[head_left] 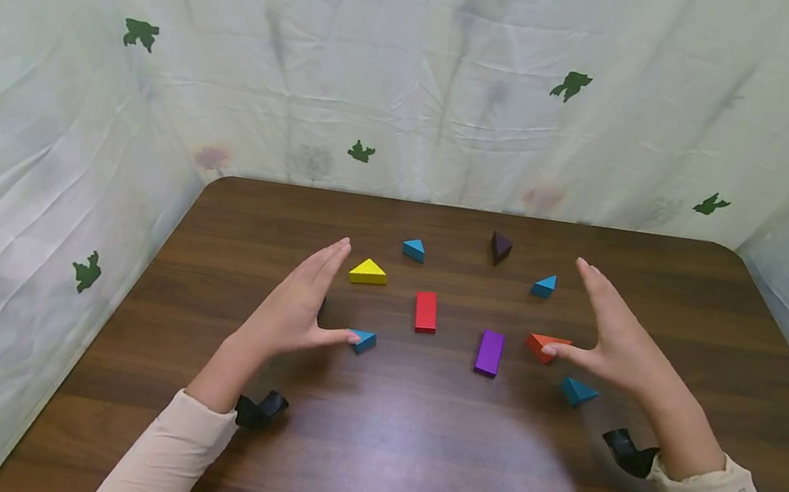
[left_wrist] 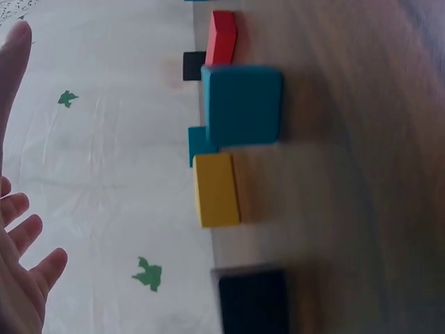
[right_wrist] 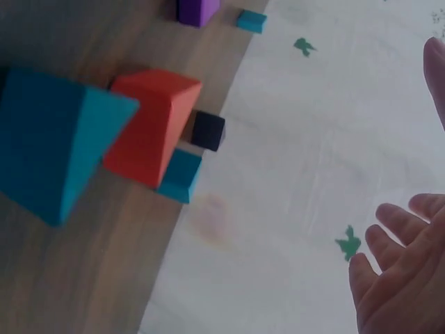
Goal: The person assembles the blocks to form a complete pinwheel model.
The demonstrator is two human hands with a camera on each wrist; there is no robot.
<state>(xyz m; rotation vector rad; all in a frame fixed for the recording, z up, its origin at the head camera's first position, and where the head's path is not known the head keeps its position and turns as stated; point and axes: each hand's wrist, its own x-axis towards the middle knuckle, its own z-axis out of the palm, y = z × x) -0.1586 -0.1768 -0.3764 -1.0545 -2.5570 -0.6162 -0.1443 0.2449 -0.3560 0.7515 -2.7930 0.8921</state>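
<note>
Both hands are held apart over the table, fingers extended and holding nothing. In the head view the left hand (head_left: 291, 303) has its thumb overlapping a blue triangular block (head_left: 365, 344), with a yellow triangular block (head_left: 368, 274) just beyond its fingertips. A dark block (left_wrist: 254, 303) in the left wrist view is mostly hidden behind that hand from above. The right hand (head_left: 626, 346) is spread, its thumb overlapping an orange-red triangular block (head_left: 542, 347); a second blue triangular block (head_left: 577, 391) lies below. Between the hands lie a red rectangular block (head_left: 425, 312) and a purple one (head_left: 489, 353).
Toward the back of the brown wooden table (head_left: 394, 464) are a small blue block (head_left: 414, 250), a dark triangular block (head_left: 500, 247) and another blue block (head_left: 543, 286). A pale cloth (head_left: 419, 73) with green patches hangs behind the table and along its sides.
</note>
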